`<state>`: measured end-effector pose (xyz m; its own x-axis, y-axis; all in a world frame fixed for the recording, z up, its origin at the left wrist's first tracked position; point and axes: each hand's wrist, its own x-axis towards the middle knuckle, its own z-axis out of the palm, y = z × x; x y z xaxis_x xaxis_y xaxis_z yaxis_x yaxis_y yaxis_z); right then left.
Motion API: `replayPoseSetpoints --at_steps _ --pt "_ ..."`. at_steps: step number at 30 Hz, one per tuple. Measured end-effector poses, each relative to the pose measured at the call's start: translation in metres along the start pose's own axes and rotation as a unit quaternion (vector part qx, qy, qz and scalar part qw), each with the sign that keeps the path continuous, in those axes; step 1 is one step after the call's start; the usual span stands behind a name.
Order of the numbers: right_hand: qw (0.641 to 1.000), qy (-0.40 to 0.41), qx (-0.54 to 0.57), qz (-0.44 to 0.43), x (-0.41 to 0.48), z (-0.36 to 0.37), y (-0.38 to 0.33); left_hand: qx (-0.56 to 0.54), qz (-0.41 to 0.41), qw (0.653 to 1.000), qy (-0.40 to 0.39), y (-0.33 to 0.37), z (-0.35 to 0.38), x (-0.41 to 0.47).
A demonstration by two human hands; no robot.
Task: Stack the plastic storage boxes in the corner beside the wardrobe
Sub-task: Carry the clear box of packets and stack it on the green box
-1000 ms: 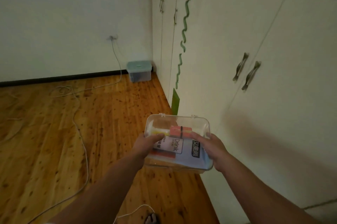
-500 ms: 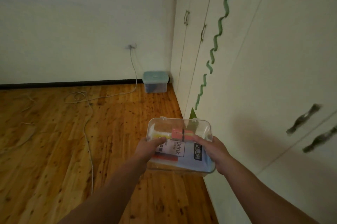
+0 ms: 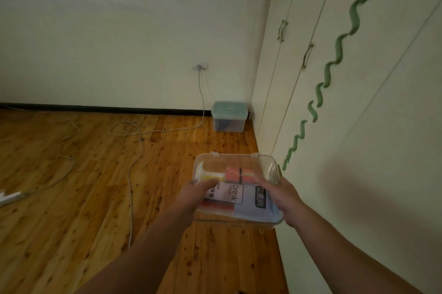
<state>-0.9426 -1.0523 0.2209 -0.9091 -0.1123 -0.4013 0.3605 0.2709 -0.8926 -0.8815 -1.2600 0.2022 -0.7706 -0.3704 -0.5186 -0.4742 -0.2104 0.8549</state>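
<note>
A: Grip status?
B: Left hand point(image 3: 195, 194) and right hand point(image 3: 281, 198) clamp the clear box point(image 3: 235, 187) at its sides, held above the floor.
A: Procedure?
B: Keep it level; centre it over the teal-lidded box point(image 3: 229, 116) in the corner beside the wardrobe point(image 3: 358, 126).

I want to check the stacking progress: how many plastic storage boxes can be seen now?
2. A clear box is held in both hands, left hand and right hand. A box with a teal lid stands on the floor in the corner beside the wardrobe. None seems hidden.
</note>
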Motion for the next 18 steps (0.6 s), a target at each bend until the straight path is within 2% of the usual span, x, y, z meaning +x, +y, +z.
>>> replayPoseSetpoints --at_steps 8,18 --pt "0.999 -0.041 -0.005 -0.002 0.105 -0.022 -0.032 -0.013 -0.006 0.999 0.034 0.045 0.043 0.069" --pt "0.999 -0.040 -0.016 -0.003 0.174 -0.028 -0.059 -0.017 -0.008 0.998 0.063 0.085 0.067 0.116"
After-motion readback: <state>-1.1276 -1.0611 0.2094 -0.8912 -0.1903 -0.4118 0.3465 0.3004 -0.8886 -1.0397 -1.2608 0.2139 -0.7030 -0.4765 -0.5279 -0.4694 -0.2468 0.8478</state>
